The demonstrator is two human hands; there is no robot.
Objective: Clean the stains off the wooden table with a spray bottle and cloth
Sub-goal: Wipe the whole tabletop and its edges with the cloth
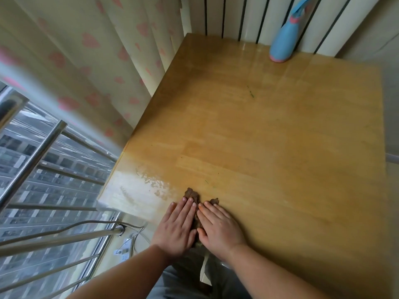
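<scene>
Where the wooden table (280, 147) meets a heart-print curtain (86, 61) and a radiator (248, 16), a spray bottle (285, 39) stands at the far edge and a wet patch (133, 190) marks the near left corner. Left hand (177, 227) and right hand (218, 227) press flat, fingers (190, 207) straight, on a brown cloth (192, 194) showing beyond them.

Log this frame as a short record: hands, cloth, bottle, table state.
left hand: flat, pressing the crumpled brown cloth
right hand: flat on same cloth, beside left hand
cloth position: near edge of light wooden table
bottle: blue spray bottle with pink base, upright at far edge, untouched
table surface: wet sheen near left corner; small green marks mid-table
</scene>
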